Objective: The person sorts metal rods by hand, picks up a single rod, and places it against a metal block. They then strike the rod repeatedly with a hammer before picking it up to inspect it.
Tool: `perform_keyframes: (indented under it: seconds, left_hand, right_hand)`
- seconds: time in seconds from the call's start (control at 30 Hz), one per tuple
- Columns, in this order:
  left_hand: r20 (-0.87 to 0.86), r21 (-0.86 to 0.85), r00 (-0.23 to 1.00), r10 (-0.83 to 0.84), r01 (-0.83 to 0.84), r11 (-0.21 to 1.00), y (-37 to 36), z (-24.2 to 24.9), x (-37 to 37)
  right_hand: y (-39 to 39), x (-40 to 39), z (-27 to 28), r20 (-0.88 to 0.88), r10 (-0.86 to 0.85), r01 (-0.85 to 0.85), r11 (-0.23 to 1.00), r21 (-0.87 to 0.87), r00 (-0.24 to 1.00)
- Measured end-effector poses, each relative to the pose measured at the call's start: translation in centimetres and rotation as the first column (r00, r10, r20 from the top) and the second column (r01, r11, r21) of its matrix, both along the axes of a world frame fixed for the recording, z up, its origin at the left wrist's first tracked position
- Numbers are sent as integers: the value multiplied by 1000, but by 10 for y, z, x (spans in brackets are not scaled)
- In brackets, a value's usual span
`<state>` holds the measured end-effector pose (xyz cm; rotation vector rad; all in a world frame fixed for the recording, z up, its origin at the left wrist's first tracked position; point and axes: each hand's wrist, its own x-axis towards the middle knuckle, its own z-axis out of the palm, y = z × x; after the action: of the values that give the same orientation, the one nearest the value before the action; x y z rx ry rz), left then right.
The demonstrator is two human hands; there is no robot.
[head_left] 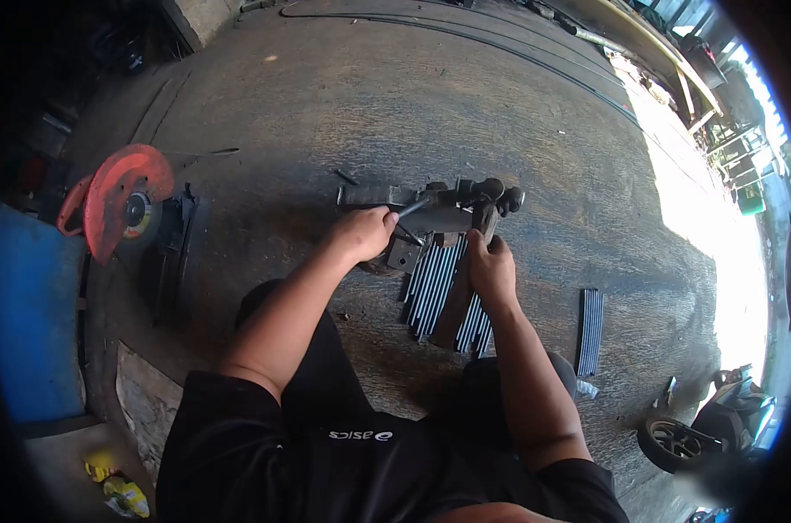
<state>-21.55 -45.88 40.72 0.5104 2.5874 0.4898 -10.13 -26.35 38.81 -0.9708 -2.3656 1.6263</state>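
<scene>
My left hand (363, 235) is closed round a metal rod (413, 207) that slants up to the right over a dark metal fixture (374, 195). At the right end of the fixture, my right hand (491, 266) is closed on a dark handle (486, 225), whose upper end meets a cluster of rounded metal parts. Below the fixture, between my forearms, several thin metal rods (430, 283) lie side by side, with a dark flat bar (455, 301) across them. A square plate with a hole (402, 256) sits just under my left hand.
A red-guarded cut-off saw (134, 196) stands at the left, near a blue panel (29, 322). A bundle of rods (590, 331) lies on the floor at the right. Long thin bars (500, 48) stretch across the top. A motorbike wheel (670, 443) shows at the lower right.
</scene>
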Motion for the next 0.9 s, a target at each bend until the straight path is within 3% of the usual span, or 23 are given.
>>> perform_keyframes:
  seconds: [0.03,0.07,0.17,0.23,0.3,0.37,0.43,0.57,0.7,0.77,0.8,0.87,0.9]
  left_hand:
    - [-1,32,1000,6,-6,999,0,-6,1]
    - [3,57,1000,19,-19,998,1,-13,1]
    - [12,93,1000,23,-24,995,6,-16,10]
    - [-23,98,1000,6,-4,995,7,-19,11]
    - [-37,108,999,9,-5,994,2,-27,9]
    - [-61,114,998,12,-5,994,-2,-29,8]
    - [-2,128,1000,23,-22,992,-4,-24,9]
    - [0,160,1000,14,-14,987,-6,-29,8]
    - [-39,185,999,-7,14,983,-1,-40,4]
    - [-26,203,1000,-2,7,979,0,-45,5]
    - [-40,216,999,-3,11,976,2,-49,7]
    - [-64,232,998,6,9,973,5,-55,7]
    - [-57,243,998,25,-11,970,6,-61,8]
  right_hand:
    - [2,-2,2,3,43,-43,990,136,999]
    - [9,-8,-8,34,47,-43,994,-98,998]
    - [13,-10,20,9,158,-154,969,-195,987]
    - [12,-11,26,52,195,-180,961,-209,980]
    - [10,-13,17,90,228,-218,970,-107,969]
    - [5,-15,18,72,189,-176,972,-158,979]
    - [8,-17,9,-34,163,-152,798,-583,986]
    - [10,-20,-2,14,237,-152,665,-731,971]
    - [12,-20,0,-47,213,-187,707,-683,976]
    - [1,-20,7,-86,179,-198,902,-385,980]
    - [-1,-19,10,-88,187,-206,904,-375,979]
    - [-7,-21,15,-133,172,-187,977,-108,976]
    - [-9,-21,23,-137,180,-195,976,-102,974]
